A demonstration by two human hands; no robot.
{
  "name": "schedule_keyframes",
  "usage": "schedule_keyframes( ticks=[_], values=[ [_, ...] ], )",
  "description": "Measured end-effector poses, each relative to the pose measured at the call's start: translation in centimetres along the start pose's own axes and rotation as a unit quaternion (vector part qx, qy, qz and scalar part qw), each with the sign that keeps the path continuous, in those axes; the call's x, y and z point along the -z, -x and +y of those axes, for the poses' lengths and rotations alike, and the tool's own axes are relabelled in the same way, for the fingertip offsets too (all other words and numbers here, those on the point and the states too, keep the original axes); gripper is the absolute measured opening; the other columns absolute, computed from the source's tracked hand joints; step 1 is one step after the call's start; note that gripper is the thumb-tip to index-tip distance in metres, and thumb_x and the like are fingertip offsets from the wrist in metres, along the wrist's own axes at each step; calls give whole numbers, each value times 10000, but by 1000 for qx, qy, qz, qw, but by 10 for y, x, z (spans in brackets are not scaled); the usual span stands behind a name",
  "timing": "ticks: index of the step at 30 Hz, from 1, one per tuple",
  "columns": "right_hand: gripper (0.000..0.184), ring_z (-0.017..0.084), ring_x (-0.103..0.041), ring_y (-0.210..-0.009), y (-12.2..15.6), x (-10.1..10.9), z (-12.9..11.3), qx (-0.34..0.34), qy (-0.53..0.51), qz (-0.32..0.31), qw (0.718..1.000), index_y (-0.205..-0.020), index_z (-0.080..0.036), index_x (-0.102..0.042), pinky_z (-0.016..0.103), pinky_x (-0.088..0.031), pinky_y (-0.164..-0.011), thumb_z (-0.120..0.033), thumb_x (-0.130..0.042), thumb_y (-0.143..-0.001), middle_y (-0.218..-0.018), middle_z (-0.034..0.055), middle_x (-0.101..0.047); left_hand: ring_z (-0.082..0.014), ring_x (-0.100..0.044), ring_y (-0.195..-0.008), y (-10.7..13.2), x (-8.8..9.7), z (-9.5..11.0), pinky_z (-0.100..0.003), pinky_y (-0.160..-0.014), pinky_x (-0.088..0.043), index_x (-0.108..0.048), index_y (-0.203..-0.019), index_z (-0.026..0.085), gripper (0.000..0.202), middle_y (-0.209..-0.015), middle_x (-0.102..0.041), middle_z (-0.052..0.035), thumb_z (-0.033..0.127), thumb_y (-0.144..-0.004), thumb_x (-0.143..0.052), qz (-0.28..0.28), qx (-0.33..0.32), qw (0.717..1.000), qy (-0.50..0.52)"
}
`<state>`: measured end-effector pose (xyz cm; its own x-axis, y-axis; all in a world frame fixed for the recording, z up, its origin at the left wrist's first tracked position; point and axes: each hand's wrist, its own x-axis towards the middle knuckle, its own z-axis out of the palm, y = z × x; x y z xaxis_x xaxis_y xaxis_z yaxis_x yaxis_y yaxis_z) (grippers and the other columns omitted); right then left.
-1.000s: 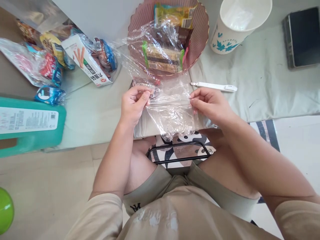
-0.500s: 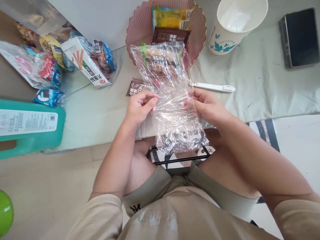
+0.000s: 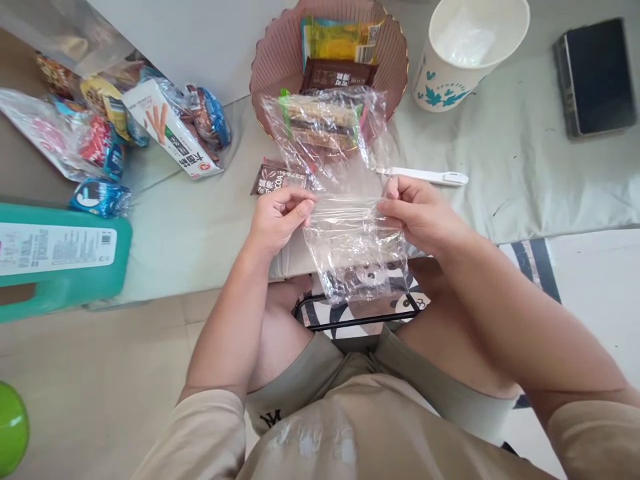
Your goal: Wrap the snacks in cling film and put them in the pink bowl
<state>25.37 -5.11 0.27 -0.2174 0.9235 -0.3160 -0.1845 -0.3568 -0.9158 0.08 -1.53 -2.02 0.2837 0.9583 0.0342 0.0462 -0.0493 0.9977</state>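
A crinkled clear plastic bag (image 3: 350,247) is stretched between my two hands over the table's front edge. My left hand (image 3: 283,217) pinches its left side between thumb and fingers. On the other side my right hand (image 3: 413,210) pinches it the same way, and the film between them lies in tight folds. The bag's far part spreads toward the pink ribbed bowl (image 3: 273,60), over a snack in a green-edged wrapper (image 3: 325,123). Close to my left hand lies a small brown cocoa snack packet (image 3: 270,179). A white slim cutter-like tool (image 3: 435,176) rests just beyond my right hand.
Yellow (image 3: 335,43) and brown packets (image 3: 337,75) sit in the bowl. Right of it stand a paper cup (image 3: 440,77) with plastic inside and a dark phone-like device (image 3: 597,77). Leftward are a white snack box (image 3: 173,130), several wrapped snacks and a teal jug (image 3: 100,267).
My hands have drawn slightly apart, pulling the bag's middle from a loose bunch into straighter, tighter folds. My right hand has shifted a little to the right.
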Motion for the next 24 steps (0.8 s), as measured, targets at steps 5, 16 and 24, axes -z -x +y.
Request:
schedule_keyframes(
  ticks=[5,16,24],
  values=[
    [357,80,-393,-530,-3,9,-4,17,-59,75,995,-798,-259,-431,257,-377,-529,-247,-777,-713,-656,-72,-377,-62,-476,-405,1,3,-2,-188,-371,-318,-731,-765,210,396,-560,-602,30,564,-693,-891,20,31,999,37],
    [391,83,-520,-571,-9,1,-1,31,-37,51,998,-801,-225,-588,236,-469,-550,-490,-873,-764,-654,-49,-515,-63,-459,-394,3,-1,4,-185,-398,-351,-719,-733,186,224,-507,-545,50,354,-697,-863,-57,87,995,9],
    [424,103,-571,-615,-7,5,-4,52,-9,55,997,-794,-226,-633,261,-506,-598,-578,-862,-736,-690,-23,-586,-63,-457,-398,2,-1,6,-175,-389,-327,-713,-742,174,187,-499,-538,52,311,-697,-833,-61,91,994,-3]
  ],
)
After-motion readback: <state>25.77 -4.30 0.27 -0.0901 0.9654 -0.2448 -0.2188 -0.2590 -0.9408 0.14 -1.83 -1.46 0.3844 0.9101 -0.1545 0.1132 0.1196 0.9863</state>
